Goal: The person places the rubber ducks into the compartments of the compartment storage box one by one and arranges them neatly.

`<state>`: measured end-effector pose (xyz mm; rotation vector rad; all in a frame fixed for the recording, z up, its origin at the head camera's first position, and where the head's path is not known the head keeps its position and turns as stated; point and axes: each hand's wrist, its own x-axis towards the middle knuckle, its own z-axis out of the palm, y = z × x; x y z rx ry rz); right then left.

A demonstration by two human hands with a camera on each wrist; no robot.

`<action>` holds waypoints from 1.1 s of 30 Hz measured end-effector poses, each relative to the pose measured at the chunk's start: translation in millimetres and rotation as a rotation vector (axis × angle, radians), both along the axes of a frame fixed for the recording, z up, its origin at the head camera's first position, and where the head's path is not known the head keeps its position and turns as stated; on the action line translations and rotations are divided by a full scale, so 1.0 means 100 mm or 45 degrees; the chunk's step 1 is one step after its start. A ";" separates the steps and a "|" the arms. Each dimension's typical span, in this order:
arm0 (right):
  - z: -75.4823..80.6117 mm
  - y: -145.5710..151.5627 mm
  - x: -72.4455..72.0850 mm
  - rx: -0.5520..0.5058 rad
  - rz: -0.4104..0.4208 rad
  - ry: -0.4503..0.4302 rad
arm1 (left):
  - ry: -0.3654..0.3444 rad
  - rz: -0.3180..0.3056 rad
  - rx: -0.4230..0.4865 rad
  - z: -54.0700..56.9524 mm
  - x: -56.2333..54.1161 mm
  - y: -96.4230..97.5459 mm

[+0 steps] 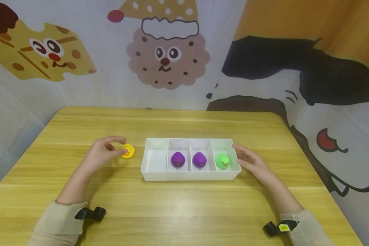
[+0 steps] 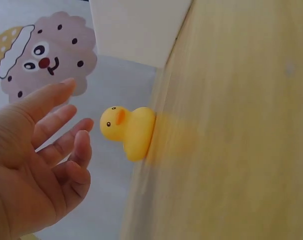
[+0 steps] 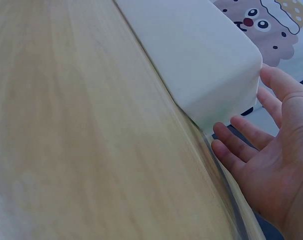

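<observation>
A yellow rubber duck (image 1: 130, 149) stands upright on the table, left of a white four-part tray (image 1: 189, 176). Close over it hovers my left hand (image 1: 103, 152), its thumb and fingers spread around the duck. The left wrist view shows a gap between these loosely bent fingers and the duck (image 2: 138, 131). At the tray's right end is my right hand (image 1: 251, 162), fingers extended, fingertips right at the end wall (image 3: 226, 107). Inside the tray, purple ducks (image 1: 178, 159) occupy the two middle compartments, and a green duck (image 1: 222, 161) sits in the rightmost one. The leftmost compartment holds nothing.
The wooden table (image 1: 172, 212) ends at a back edge against a hanging cloth (image 1: 104, 92) printed with cartoon figures. A black strap camera (image 1: 95, 214) sits on the left sleeve, and another (image 1: 276, 228) on the right.
</observation>
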<state>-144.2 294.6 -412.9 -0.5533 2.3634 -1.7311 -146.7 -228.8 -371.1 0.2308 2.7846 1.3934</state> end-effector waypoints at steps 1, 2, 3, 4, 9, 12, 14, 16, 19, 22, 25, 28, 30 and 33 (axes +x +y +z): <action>0.00 0.00 0.00 0.002 -0.001 -0.001 | -0.013 -0.001 -0.004 -0.01 -0.01 -0.01; 0.00 0.00 0.00 0.002 -0.002 -0.002 | -0.024 -0.002 -0.008 -0.03 -0.01 -0.02; 0.00 0.00 0.00 0.002 -0.003 -0.004 | -0.034 -0.004 -0.009 -0.05 -0.02 -0.03; 0.00 0.00 0.00 0.001 -0.002 -0.005 | -0.041 -0.008 -0.007 -0.06 -0.02 -0.04; -0.01 0.00 -0.01 -0.003 0.003 -0.006 | -0.068 -0.026 0.012 -0.14 -0.05 -0.08; -0.01 0.00 -0.01 -0.007 0.005 -0.007 | -0.091 -0.034 0.015 -0.18 -0.07 -0.10; -0.01 0.01 -0.01 -0.009 0.008 -0.006 | -0.102 -0.035 0.010 -0.20 -0.08 -0.10; -0.01 0.01 0.00 -0.011 0.010 -0.006 | -0.110 -0.031 -0.002 -0.23 -0.08 -0.11; -0.01 0.01 0.00 -0.013 0.010 -0.005 | -0.105 -0.030 -0.015 -0.25 -0.09 -0.11; -0.01 0.01 0.00 -0.011 0.004 -0.008 | -0.096 -0.035 -0.020 -0.28 -0.10 -0.12; -0.01 0.01 0.00 -0.005 -0.001 -0.011 | -0.089 -0.038 -0.028 -0.29 -0.10 -0.12; -0.01 0.01 0.00 -0.001 -0.003 -0.010 | -0.081 -0.039 -0.034 -0.29 -0.09 -0.11; -0.01 0.01 0.00 0.008 -0.008 -0.011 | -0.078 -0.039 -0.037 -0.29 -0.09 -0.11; -0.01 0.01 -0.01 0.012 -0.006 -0.013 | -0.073 -0.039 -0.040 -0.30 -0.09 -0.10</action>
